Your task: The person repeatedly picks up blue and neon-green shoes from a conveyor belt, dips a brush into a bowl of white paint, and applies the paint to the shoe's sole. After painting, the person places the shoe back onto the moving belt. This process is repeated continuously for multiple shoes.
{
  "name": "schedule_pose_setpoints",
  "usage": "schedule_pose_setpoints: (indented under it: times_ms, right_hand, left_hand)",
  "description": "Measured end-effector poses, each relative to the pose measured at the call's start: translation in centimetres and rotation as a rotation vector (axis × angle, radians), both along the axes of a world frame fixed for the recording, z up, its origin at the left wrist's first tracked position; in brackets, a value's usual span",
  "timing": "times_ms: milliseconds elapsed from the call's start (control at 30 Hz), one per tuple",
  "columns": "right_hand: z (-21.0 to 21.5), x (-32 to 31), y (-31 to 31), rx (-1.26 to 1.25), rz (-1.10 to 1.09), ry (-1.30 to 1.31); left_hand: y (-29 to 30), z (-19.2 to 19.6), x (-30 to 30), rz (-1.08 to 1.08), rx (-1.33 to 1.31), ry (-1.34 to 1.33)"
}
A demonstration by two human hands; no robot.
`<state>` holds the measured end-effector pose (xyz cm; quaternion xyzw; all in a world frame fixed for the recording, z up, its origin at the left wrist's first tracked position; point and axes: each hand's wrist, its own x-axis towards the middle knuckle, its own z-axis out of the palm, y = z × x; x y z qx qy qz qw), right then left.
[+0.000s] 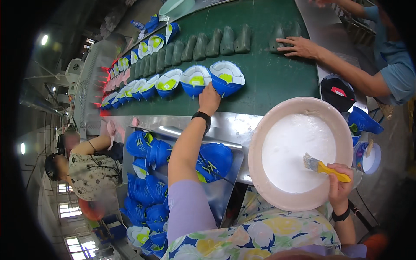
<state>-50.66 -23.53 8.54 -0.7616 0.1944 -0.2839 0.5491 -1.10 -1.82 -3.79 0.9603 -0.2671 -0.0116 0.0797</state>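
Your right hand [340, 188] is closed around the yellow handle of the brush [336, 172]; its bristles lie left of those fingers, at the white liquid [290, 151]. Expect a light, stiff handle, slippery if wetted; hold it clear of the bristles. Your left hand [209, 100] has its fingers bunched between two blue uppers, the right-hand upper [227, 89] and the left-hand upper [192, 90]; whether they grip either cannot be told. Uppers should be light and flexible; take them by the blue outer wall. Beneath the left fingers is the green work surface [271, 82]; beyond them stands a row of dark lasts [214, 43]. The basin [258, 173] stands between your hands, its rim an obstacle. Farther right of the left fingers, a co-worker's hand [301, 47] limits reach
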Motion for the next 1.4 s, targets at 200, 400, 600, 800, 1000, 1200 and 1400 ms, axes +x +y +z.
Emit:
schedule_pose_setpoints:
  times_ms: [200, 400, 600, 800, 1000, 1200, 1400]
  right_hand:
    - [-0.4, -0.2, -0.5, -0.013, 0.044, 0.050]
    - [-0.7, 0.0, 0.2, 0.122, 0.003, 0.036]
    - [0.3, 0.7, 0.0, 0.125, 0.039, 0.022]
    - [1.0, 1.3, 0.6, 0.072, 0.033, 0.036]
    - [0.9, 0.6, 0.7, -0.004, -0.055, 0.079]
    - [0.8, 0.8, 0.5, -0.016, 0.008, 0.090]
    - [0.8, 0.7, 0.5, 0.002, -0.026, 0.126]
  left_hand:
    - [3.6, -0.5, 2.0, 0.138, 0.092, -0.016]
    - [5.4, 9.8, -0.9, -0.030, 0.031, 0.075]
    - [6.9, 6.6, -4.4, 0.116, -0.280, 0.570]
    - [3.2, 1.3, -0.6, 0.246, -0.155, 0.446]
    - [-4.6, 7.9, -4.1, 0.799, -0.876, 1.201]
    - [-2.3, 1.8, -1.6, 0.691, -1.147, 1.344]
    - [-5.1, 4.4, -3.0, 0.602, -1.269, 1.350]
